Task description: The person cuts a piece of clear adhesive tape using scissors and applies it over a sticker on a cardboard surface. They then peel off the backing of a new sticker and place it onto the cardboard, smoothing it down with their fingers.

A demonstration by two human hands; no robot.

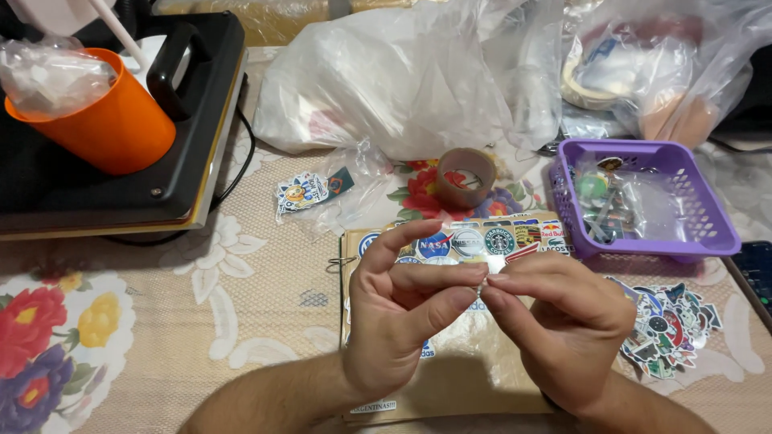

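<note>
Above the sticker-covered notebook [450,378], both hands [402,317] [563,321] pinching a small sticker [487,273].

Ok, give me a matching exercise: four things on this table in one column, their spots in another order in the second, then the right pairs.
Things:
1. orange cup
2. tape roll
3. purple basket
4. sticker pile

Places:
A. right edge, behind the sticker pile
B. on the black machine, far left
C. just right of the right hand
D. middle, in front of the white plastic bag

Pairs: 1-B, 2-D, 3-A, 4-C
</note>
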